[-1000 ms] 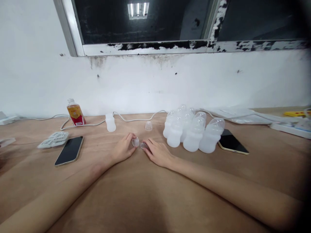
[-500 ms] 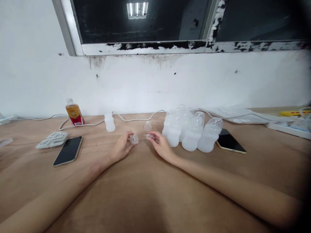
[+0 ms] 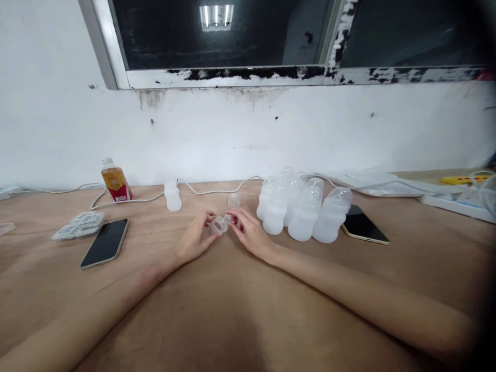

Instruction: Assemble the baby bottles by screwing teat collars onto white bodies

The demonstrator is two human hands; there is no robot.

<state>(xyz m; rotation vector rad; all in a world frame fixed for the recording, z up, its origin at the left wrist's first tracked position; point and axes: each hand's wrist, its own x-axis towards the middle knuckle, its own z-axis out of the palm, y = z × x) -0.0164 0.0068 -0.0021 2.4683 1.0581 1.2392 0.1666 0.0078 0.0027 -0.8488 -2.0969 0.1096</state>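
Near the middle of the table, my left hand [image 3: 197,238] grips a translucent bottle collar ring [image 3: 217,225] by its edge, its opening turned to the right. The fingertips of my right hand [image 3: 251,235] pinch a small clear bottle teat [image 3: 228,219], which meets the ring's right side; whether it sits inside the opening I cannot tell. Just behind the hands stands a clear dome cap [image 3: 233,200]. An uncapped frosted baby bottle [image 3: 172,197] is upright to the back left. Right of my right hand, several capped baby bottles [image 3: 304,219] stand close together.
On the left lie a phone [image 3: 104,244] and white plastic trays [image 3: 79,226], with a drink bottle [image 3: 116,181] behind. A second phone [image 3: 364,225] is right of the baby bottles. A white cable [image 3: 217,192] runs along the wall to a power strip [image 3: 459,205].
My right hand has moved left, bringing the teat against the ring in my left hand. Before, a gap lay between them. The view has shifted slightly.
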